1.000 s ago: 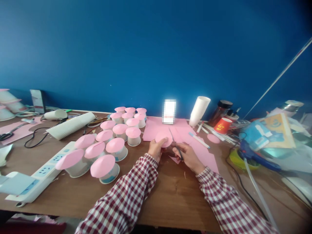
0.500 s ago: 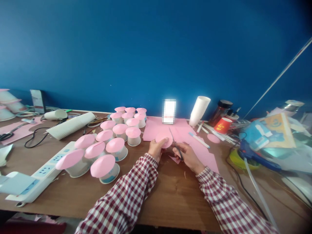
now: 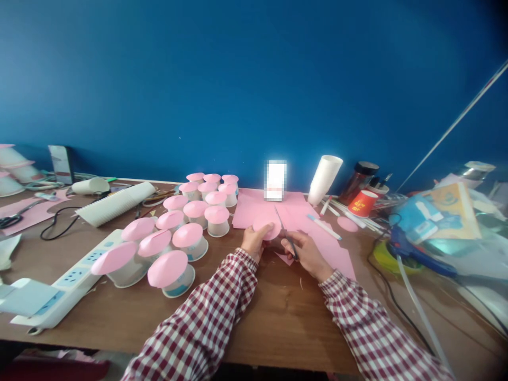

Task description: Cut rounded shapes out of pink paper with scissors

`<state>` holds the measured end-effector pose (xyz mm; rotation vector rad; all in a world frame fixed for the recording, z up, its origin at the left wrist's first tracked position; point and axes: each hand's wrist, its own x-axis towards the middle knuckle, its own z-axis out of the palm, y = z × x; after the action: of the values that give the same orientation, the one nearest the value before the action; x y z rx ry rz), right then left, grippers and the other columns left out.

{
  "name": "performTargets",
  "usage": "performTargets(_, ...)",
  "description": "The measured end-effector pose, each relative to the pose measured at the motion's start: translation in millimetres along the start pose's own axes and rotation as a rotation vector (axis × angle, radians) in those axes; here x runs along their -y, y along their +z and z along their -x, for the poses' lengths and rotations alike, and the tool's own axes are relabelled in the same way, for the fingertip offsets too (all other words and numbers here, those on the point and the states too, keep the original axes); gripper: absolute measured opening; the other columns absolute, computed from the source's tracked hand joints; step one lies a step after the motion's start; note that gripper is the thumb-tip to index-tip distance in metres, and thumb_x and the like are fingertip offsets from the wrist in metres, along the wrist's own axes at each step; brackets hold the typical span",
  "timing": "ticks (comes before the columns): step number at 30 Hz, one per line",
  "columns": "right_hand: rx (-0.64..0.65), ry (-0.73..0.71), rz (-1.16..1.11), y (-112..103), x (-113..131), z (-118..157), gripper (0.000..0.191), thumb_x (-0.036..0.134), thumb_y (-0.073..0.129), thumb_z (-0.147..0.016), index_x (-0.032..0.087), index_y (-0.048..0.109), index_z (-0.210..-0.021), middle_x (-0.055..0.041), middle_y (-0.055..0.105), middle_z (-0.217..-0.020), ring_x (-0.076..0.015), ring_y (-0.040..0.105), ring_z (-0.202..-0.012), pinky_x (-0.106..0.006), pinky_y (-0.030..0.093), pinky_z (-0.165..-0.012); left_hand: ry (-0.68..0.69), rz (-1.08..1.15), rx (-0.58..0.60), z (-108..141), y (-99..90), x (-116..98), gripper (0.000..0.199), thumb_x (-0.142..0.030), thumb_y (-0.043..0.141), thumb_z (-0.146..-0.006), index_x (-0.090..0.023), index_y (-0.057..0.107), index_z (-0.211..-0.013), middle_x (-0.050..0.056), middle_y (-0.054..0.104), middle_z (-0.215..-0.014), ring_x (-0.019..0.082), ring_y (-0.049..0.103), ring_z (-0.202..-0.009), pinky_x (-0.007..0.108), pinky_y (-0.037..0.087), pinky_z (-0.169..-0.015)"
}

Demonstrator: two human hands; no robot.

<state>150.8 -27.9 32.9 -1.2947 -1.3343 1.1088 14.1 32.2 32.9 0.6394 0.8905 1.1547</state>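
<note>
Pinched in my left hand (image 3: pixel 254 242) is a round pink paper disc (image 3: pixel 271 231), its thumb lying on top. My right hand (image 3: pixel 308 256) is closed around the handles of a pair of scissors (image 3: pixel 288 238), whose blades point up and away along the right edge of the disc. Below the hands, a small pink scrap (image 3: pixel 283 259) lies on the brown table. Behind them spread pink paper sheets (image 3: pixel 250 203). To the left stand several upturned paper cups (image 3: pixel 218 228), each topped with a pink disc (image 3: pixel 168 269).
A white power strip (image 3: pixel 75 272) and a stack of paper cups (image 3: pixel 117 205) lie at left. A tilted cup stack (image 3: pixel 325 180), a red cup (image 3: pixel 362 203), a marker (image 3: pixel 324 227) and a blue glue gun (image 3: pixel 420 254) with its cable are at right. A blue wall (image 3: pixel 254 90) rises behind.
Almost nothing differs. Both hands keep the disc and the scissors in the same place, and the view has shifted very slightly.
</note>
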Motion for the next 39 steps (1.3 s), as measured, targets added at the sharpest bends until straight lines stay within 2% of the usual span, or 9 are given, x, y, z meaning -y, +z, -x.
performTargets(21,0.003,0.030,-0.021,-0.2,-0.6,-0.6,0.044,0.045,0.065,-0.074,0.015,0.064,-0.107,0.0032,0.052,-0.060,-0.0084,0.049,-0.049,-0.021,0.042,-0.046,0.005,0.004,-0.011,-2.1,-1.0,1.0,0.038,-0.026,0.079,-0.056,-0.007,0.062,-0.084,0.005,0.061,-0.065,0.010,0.053,-0.050,0.019,0.037,-0.037)
performTargets(26,0.019,0.041,-0.038,0.6,-2.4,-1.1,0.043,0.044,0.065,-0.074,0.015,0.064,-0.106,0.0037,0.050,-0.061,-0.0081,0.049,-0.049,-0.021,0.042,-0.045,0.007,-0.018,-0.046,-1.1,-0.1,0.5,0.041,-0.026,0.080,-0.054,-0.006,0.062,-0.084,0.005,0.061,-0.063,0.010,0.053,-0.048,0.019,0.037,-0.036)
performTargets(31,0.016,0.036,-0.026,-0.2,-6.5,-2.2,0.041,0.044,0.064,-0.075,0.016,0.063,-0.105,0.0026,0.053,-0.062,-0.0088,0.050,-0.051,-0.019,0.039,-0.043,-0.001,-0.008,0.004,0.8,0.2,-0.6,0.041,-0.025,0.079,-0.055,-0.006,0.063,-0.086,0.008,0.063,-0.067,0.013,0.057,-0.053,0.021,0.040,-0.039)
performTargets(39,0.012,0.004,-0.010,0.4,-2.6,-0.6,0.042,0.046,0.063,-0.076,0.015,0.062,-0.104,0.0030,0.052,-0.062,-0.0093,0.050,-0.051,-0.022,0.042,-0.047,-0.021,0.015,0.001,1.2,1.6,-1.8,0.036,-0.022,0.078,-0.056,-0.006,0.063,-0.084,0.006,0.062,-0.065,0.012,0.055,-0.051,0.019,0.038,-0.037)
